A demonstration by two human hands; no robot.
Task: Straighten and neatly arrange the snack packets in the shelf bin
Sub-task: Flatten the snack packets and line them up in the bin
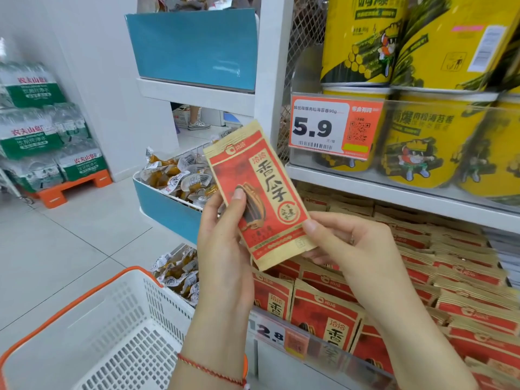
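A red and tan sunflower seed packet is held up in front of the shelf, tilted a little to the left. My left hand grips its lower left edge, thumb on the front. My right hand pinches its lower right corner. Below it, the shelf bin with a clear front lip holds several rows of the same red packets, standing on edge, some leaning unevenly.
A white basket with an orange rim sits at the lower left. Blue bins of small wrapped snacks stand to the left. Yellow seaweed-roll tubs fill the shelf above, behind a 5.9 price tag. Water packs are stacked far left.
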